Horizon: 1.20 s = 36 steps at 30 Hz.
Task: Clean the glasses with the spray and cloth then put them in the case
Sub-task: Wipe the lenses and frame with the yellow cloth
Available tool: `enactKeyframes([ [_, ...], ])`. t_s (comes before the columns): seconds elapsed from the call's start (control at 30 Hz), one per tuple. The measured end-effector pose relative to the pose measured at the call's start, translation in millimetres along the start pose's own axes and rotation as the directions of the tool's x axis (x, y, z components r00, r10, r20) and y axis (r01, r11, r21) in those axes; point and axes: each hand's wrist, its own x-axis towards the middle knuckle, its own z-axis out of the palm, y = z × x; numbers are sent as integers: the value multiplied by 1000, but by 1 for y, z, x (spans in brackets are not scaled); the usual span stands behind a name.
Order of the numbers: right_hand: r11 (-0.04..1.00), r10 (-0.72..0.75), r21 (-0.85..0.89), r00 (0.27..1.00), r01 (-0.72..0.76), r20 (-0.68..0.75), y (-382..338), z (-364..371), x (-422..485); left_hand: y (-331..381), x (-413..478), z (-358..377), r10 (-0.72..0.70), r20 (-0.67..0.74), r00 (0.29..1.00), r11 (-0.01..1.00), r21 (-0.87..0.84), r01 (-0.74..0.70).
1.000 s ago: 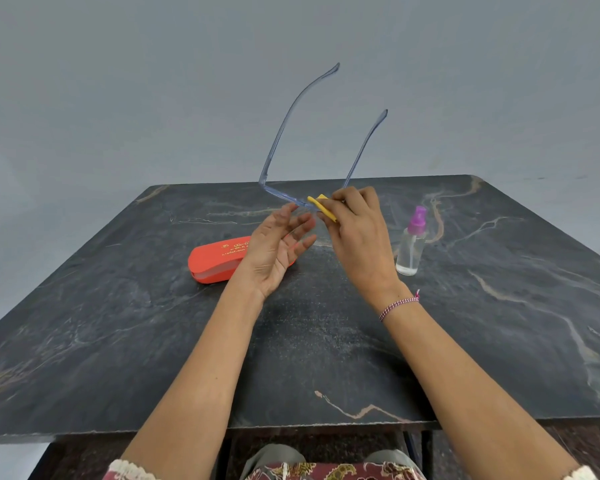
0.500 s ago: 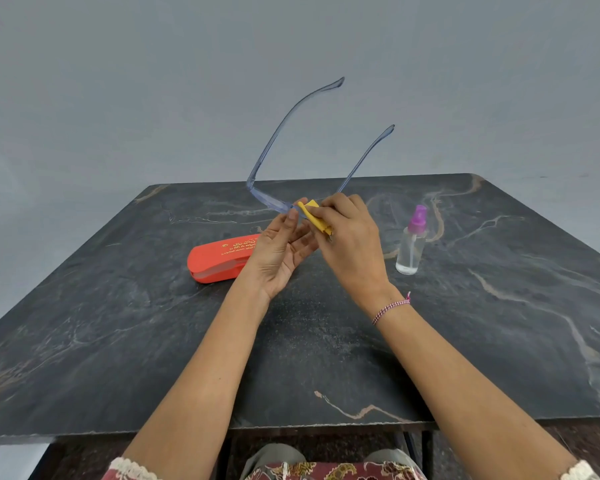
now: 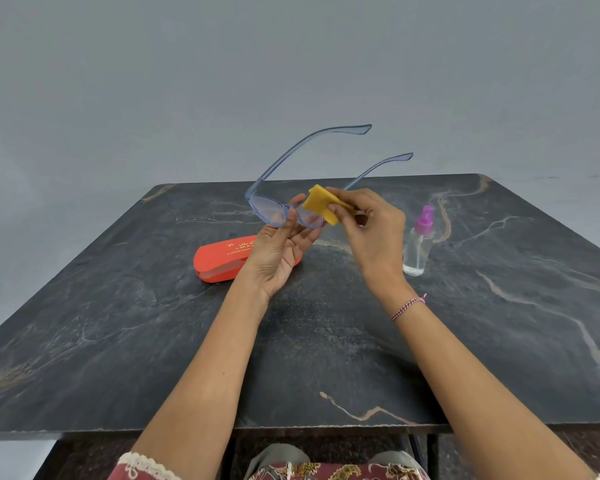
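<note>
Blue translucent glasses are held above the table with their temples unfolded and pointing up and to the right. My left hand pinches the frame at the bridge between thumb and fingers. My right hand pinches a folded yellow cloth against the right lens. A shut orange-red case lies on the table behind my left hand, partly hidden by it. A clear spray bottle with a purple nozzle stands upright to the right of my right hand.
The dark marble-patterned table fills the view, with its front edge near my lap. A plain grey wall stands behind it.
The glasses have tilted so the lenses face me more and the temples lean to the right. My left hand now pinches the frame. The yellow cloth has shifted onto the right lens.
</note>
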Motion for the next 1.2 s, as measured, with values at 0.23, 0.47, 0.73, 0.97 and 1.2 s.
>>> enactKeyframes([
  [0.23,995,-31,-98,998,27,-46,0,0,-3,-3,1,-1,-44,32,999,998,39,43],
  [0.47,932,-284,-174,939,318,193,-1,11,-12,2,-2,-4,-2,15,1000,1000,-11,2],
  [0.73,893,-300,-272,924,360,237,3,9,-9,4,-3,-4,8,56,998,999,-35,-6],
  [0.97,902,-320,-202,905,381,281,2,7,-9,8,-3,-7,25,61,998,998,-54,-22],
  [1.2,891,-280,-275,913,362,296,2,12,-12,5,-4,-4,14,83,996,1000,-1,-14],
])
